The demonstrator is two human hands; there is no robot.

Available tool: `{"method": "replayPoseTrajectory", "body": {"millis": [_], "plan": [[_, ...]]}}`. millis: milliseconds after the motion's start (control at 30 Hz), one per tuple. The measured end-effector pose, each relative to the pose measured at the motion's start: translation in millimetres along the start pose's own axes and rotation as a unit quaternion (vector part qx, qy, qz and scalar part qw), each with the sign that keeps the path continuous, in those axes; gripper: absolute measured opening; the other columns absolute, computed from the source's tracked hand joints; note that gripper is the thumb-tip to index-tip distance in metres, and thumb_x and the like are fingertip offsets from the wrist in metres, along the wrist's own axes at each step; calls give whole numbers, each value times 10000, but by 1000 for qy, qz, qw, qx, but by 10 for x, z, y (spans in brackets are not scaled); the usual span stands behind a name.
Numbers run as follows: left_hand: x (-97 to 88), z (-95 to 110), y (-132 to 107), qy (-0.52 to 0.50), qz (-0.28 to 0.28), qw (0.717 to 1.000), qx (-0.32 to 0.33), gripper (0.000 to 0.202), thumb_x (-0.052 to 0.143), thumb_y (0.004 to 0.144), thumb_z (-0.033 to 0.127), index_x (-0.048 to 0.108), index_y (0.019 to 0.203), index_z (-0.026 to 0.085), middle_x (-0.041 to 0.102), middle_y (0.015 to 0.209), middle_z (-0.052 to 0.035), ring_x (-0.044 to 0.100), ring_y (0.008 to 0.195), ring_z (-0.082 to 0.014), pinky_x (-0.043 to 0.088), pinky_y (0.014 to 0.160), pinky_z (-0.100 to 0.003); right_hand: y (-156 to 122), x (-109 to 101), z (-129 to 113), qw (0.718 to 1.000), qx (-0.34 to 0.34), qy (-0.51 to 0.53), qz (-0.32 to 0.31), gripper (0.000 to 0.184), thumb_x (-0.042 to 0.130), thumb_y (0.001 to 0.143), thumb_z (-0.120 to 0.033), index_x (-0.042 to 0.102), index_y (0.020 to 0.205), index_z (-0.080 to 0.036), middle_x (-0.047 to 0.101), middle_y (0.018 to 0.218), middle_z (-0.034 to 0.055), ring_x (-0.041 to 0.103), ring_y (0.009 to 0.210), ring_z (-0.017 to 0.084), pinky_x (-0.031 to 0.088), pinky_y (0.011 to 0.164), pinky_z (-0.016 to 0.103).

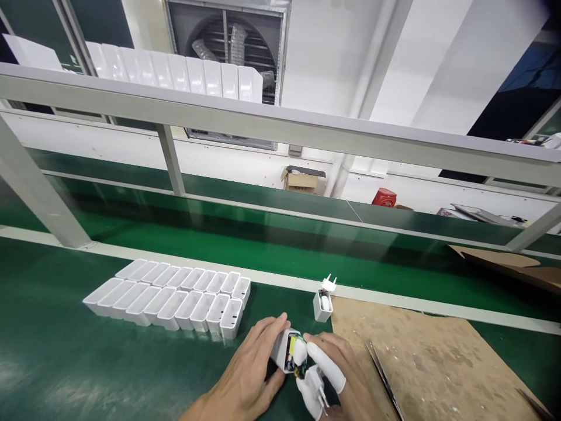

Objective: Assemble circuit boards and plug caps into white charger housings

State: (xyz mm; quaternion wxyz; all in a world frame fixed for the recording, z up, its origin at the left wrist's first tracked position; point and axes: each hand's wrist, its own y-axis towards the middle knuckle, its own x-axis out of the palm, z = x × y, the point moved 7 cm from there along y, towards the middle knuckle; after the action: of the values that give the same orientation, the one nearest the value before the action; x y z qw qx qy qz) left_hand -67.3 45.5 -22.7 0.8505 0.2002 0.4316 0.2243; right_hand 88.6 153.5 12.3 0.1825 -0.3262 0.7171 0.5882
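Observation:
My left hand (252, 368) grips a white plastic charger housing (279, 351), tilted with its mouth toward the right. Inside that mouth sits a circuit board (292, 349) with a yellow part and a white blob on it. My right hand (342, 371), with white covers on some fingers, holds the white plug cap (314, 381), whose two pins point down and right. The cap is close to the housing but apart from it. Just beyond my hands stands another charger housing (323, 310), upright, with its pinned cap (328, 284) raised above the opening.
Two rows of white housings (175, 307) stand on the green bench at left. Tweezers (383, 377) lie on a brown cardboard sheet (433, 362) at right, with another metal tool (532, 402) at its edge. A shelf beam (280, 117) spans the bench behind.

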Motion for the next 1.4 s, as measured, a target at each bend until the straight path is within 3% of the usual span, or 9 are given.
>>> {"method": "replayPoseTrajectory", "body": {"millis": [467,800,1133,1400], "plan": [[-3,-27,-8,16,0,1000,-8,787,503,983,66,212,1684,271,589,1487,-165,541,1419,-331,575,1151,-522,-27,29,2,999,23,31,-36,638,591,962,-68,454,1580,-142,649,1393,182,602,1338,299,601,1058,432],[9,-24,-19,7,-7,1000,-2,742,497,1019,92,215,1682,269,584,1496,-146,508,1448,-307,552,1183,-488,14,3,-42,999,-5,32,-15,641,581,929,-24,472,1557,-93,657,1383,196,593,1327,300,588,1061,433],[-29,24,26,9,-16,1000,4,776,522,987,59,211,1671,256,571,1503,-150,504,1438,-296,541,1194,-485,69,-53,-66,1000,2,28,7,623,596,942,-57,474,1550,-114,682,1350,179,629,1292,297,600,1041,429],[-25,28,38,-6,-35,999,-9,829,526,961,34,175,1678,254,566,1496,-147,485,1435,-296,530,1197,-519,-15,35,16,998,38,49,-20,627,598,983,-86,439,1585,-160,652,1408,154,589,1327,293,574,1065,455]]}}
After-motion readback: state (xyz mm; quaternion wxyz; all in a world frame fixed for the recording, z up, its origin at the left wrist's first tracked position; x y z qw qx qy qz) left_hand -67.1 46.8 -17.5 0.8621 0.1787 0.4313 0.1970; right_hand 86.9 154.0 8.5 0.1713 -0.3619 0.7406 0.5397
